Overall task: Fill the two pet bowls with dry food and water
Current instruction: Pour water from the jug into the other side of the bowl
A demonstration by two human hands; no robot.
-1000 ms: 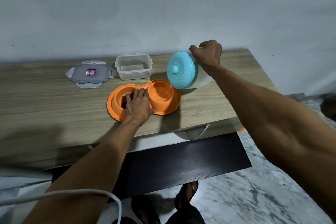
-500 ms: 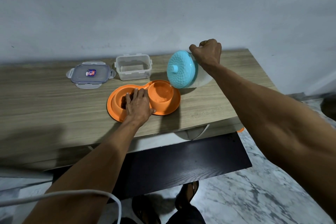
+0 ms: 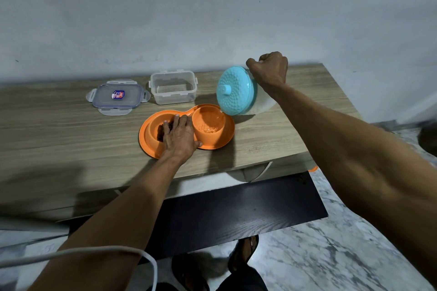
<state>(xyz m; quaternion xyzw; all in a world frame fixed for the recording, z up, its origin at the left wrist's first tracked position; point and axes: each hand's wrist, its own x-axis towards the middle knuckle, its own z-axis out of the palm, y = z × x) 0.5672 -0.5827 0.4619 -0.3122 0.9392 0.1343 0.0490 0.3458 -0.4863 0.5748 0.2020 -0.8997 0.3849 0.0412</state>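
R hand (image 3: 268,69) curled tight on jug (image 3: 236,91), tipped lid-first over R bowl (image 3: 209,123), prob. pouring water. L hand (image 3: 181,136) flat on double bowl (image 3: 222,142), mid-table (image 3: 71,139) nr front edge, steadying it; kibble (image 3: 160,131) under fingers. Tub (image 3: 173,87) behind.

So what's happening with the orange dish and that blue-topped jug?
A person is filling pet bowls. Their right hand grips the blue-lidded jug, tipped over the right bowl, where a little water seems to glisten. Their left hand rests flat on the orange dish, partly covering the left bowl, which holds brown dry food. Behind, on the wooden table, a clear container that looks empty sits beside its lid.
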